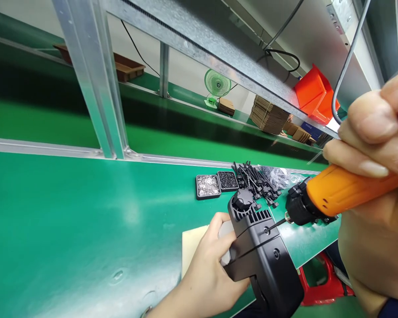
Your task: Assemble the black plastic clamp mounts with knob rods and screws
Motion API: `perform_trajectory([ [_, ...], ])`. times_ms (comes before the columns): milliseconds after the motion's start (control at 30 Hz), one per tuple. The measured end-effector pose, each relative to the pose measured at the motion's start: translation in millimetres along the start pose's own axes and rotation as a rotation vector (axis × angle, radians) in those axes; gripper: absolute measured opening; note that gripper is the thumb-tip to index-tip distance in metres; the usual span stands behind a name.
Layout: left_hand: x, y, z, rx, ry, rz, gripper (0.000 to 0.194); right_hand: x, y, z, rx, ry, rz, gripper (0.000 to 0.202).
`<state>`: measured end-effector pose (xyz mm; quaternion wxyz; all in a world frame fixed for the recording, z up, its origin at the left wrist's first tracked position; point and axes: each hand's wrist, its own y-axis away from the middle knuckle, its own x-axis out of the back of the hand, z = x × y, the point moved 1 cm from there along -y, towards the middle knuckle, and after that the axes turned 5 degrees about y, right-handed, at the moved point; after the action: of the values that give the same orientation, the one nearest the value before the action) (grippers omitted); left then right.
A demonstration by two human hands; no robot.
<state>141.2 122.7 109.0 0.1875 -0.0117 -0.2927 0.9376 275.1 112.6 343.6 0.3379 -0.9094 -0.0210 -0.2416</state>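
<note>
Green bench (69, 221) edge, left hand (207, 269) clamped on black housing (263, 251), right hand (374, 150) gripping screwdriver (331, 194) — touching.

Black vented plastic housing (265, 251) tilted at bench edge, orange electric screwdriver (331, 194) bit against it.

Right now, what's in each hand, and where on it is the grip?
The left hand grips the black plastic housing by its lower left side. The right hand wraps the orange body of the electric screwdriver, whose bit meets the housing.
</note>
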Motion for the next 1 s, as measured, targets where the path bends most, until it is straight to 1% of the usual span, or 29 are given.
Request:
perform_trajectory([
  [67, 0.1, 0.5, -0.4, -0.006, -0.015, 0.016, 0.034, -11.3, 6.5, 0.4, 0.136, -0.024, 0.086, 0.033],
  [100, 0.3, 0.7, -0.5, -0.009, -0.023, 0.025, 0.033, -15.4, 9.5, 0.4, 0.187, -0.019, 0.097, 0.032],
  [200, 1.3, 0.7, 0.6, -0.031, -0.058, 0.054, 0.04, -21.3, 12.7, -0.9, 0.258, 0.029, 0.06, 0.032],
  [233, 1.6, 0.5, 1.3, -0.038, -0.07, 0.058, 0.042, -21.9, 11.6, -1.9, 0.267, 0.035, 0.067, 0.033],
  [333, 2.2, -0.1, 2.9, -0.042, -0.09, 0.057, 0.04, -23.8, 6.0, -5.5, 0.238, -0.003, 0.113, 0.034],
  [433, 2.6, -0.1, 2.5, -0.025, -0.118, 0.044, 0.039, -25.7, 2.0, -8.0, 0.144, -0.024, 0.162, 0.04],
  [533, 2.8, 1.4, -0.1, -0.015, -0.135, 0.012, 0.037, -23.4, -5.3, -8.3, 0.094, -0.036, 0.162, 0.046],
  [600, 2.8, 3.3, -2.5, -0.02, -0.147, 0.003, 0.034, -20.0, -18.4, -4.4, 0.091, -0.158, 0.159, 0.04],
  [633, 2.8, 4.4, -3.8, -0.018, -0.161, -0.004, 0.034, -18.6, -27.8, 0.3, 0.083, -0.254, 0.183, 0.037],
  [700, 2.7, 6.7, -6.3, -0.017, -0.184, -0.003, 0.037, -19.3, -50.2, 18.2, 0.032, -0.432, 0.265, 0.035],
  [733, 2.6, 7.8, -7.6, -0.017, -0.187, 0.001, 0.04, -22.1, -61.6, 31.8, -0.004, -0.484, 0.314, 0.035],
  [767, 2.7, 8.7, -8.8, -0.014, -0.181, 0.007, 0.044, -26.9, -72.2, 48.3, -0.056, -0.492, 0.333, 0.034],
  [833, 2.8, 10.3, -11.1, -0.011, -0.168, 0.003, 0.055, -41.2, -88.6, 87.2, -0.167, -0.45, 0.304, 0.025],
  [867, 2.9, 11.1, -12.4, -0.006, -0.169, -0.003, 0.059, -49.4, -93.7, 107.9, -0.247, -0.411, 0.251, 0.02],
  [900, 3.0, 11.8, -13.6, 0.001, -0.174, -0.009, 0.061, -56.7, -96.6, 127.6, -0.292, -0.394, 0.212, 0.017],
  [967, 3.2, 13.4, -16.0, 0.01, -0.184, -0.012, 0.058, -66.3, -95.5, 161.0, -0.355, -0.364, 0.147, 0.013],
  [1000, 3.2, 14.0, -16.9, 0.014, -0.184, -0.011, 0.056, -67.3, -91.0, 173.2, -0.371, -0.346, 0.126, 0.013],
])
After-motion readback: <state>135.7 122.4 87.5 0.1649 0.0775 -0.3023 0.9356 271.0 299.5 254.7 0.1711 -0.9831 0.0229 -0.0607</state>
